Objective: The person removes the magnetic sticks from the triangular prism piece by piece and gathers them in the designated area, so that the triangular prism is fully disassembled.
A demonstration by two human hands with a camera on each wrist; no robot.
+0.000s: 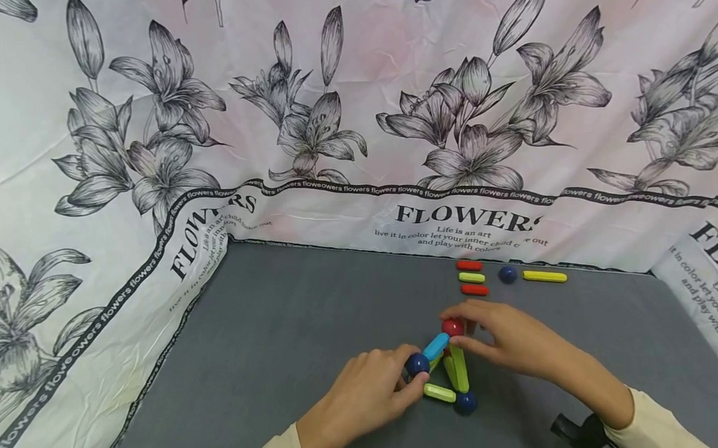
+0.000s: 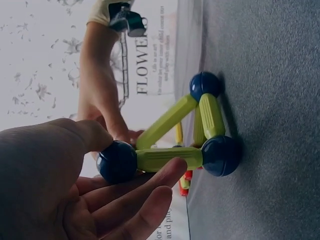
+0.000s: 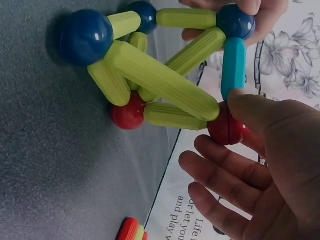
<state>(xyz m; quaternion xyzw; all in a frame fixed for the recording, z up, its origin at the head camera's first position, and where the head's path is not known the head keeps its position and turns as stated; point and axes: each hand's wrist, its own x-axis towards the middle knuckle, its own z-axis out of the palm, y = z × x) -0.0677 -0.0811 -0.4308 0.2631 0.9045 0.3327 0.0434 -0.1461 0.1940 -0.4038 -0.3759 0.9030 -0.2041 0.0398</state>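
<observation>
A frame of magnetic rods and balls stands on the grey mat. My left hand (image 1: 363, 391) pinches its upper dark blue ball (image 1: 417, 364) between thumb and fingers. With thumb and fingertips, my right hand (image 1: 514, 337) grips the upper red ball (image 3: 226, 125). A light blue rod (image 3: 233, 67) spans these two balls. Lime-green rods (image 3: 165, 82) run down from them to the base, where two blue balls (image 2: 222, 156) and a lower red ball (image 3: 128, 111) rest on the mat. In the left wrist view, the right hand (image 2: 100, 95) appears behind the frame.
At the mat's back right lie two short red rods (image 1: 474, 290), a short lime rod (image 1: 471, 277), a loose blue ball (image 1: 508, 274) and a longer yellow rod (image 1: 544, 277). A flower-printed cloth (image 1: 334, 212) rises along the back and sides of the grey mat (image 1: 267, 321).
</observation>
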